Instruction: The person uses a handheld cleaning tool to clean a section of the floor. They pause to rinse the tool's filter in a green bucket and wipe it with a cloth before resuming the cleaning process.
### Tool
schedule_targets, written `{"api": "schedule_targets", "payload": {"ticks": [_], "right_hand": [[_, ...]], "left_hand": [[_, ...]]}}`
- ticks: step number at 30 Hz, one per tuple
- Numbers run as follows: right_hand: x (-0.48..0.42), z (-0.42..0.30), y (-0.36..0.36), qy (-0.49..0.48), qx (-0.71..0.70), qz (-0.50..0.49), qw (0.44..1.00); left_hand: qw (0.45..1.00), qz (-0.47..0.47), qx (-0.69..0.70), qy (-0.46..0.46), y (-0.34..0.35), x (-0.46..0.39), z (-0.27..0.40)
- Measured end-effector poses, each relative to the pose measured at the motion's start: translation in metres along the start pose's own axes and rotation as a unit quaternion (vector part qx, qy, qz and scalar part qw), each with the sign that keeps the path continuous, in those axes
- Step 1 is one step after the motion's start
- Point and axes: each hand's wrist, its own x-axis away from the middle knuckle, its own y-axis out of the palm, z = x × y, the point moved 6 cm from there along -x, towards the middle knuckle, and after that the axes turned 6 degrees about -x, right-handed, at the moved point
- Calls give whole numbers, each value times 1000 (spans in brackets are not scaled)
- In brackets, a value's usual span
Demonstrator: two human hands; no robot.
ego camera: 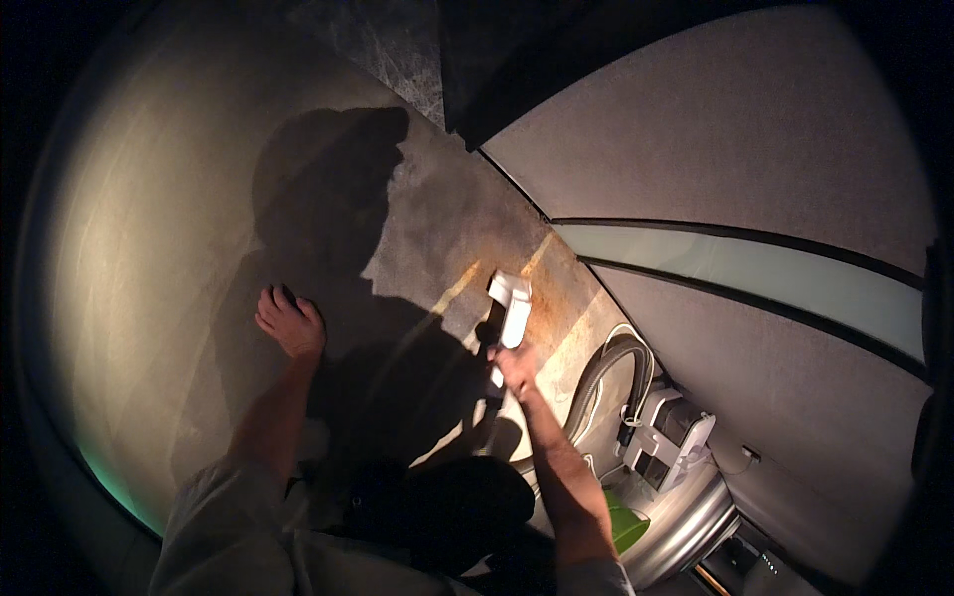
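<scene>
My right hand (516,366) is closed around the handle of a white handheld cleaning head (513,304), which lies against a stained, brownish surface (555,294). Slight blur covers the hand and the tool. A dark hose runs back from the handle towards my body. To the left, my left hand (291,320) rests on the same kind of greyish surface, fingers somewhat spread, holding nothing that I can see. My own shadow falls across the surface between and above both hands.
A ribbed dark hose (596,384) and white cord loop at the right, beside a white-and-grey machine (667,439). A green container (626,521) and a rounded metallic object (689,533) are below it. A grey panel (730,134) with a pale strip (745,272) borders the right.
</scene>
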Motion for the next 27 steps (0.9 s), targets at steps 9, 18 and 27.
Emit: {"api": "schedule_targets", "payload": {"ticks": [9,18,27], "right_hand": [[-46,-53,-26,-20,298,15,954],[-14,-24,-57,-36,361,-45,931],[-22,31,-67,-59,276,-55,958]], "left_hand": [[1000,-12,19,-16,-3,-3,6],[999,42,14,-6,-5,-1,2],[996,77,32,25,-11,-1,11]]}}
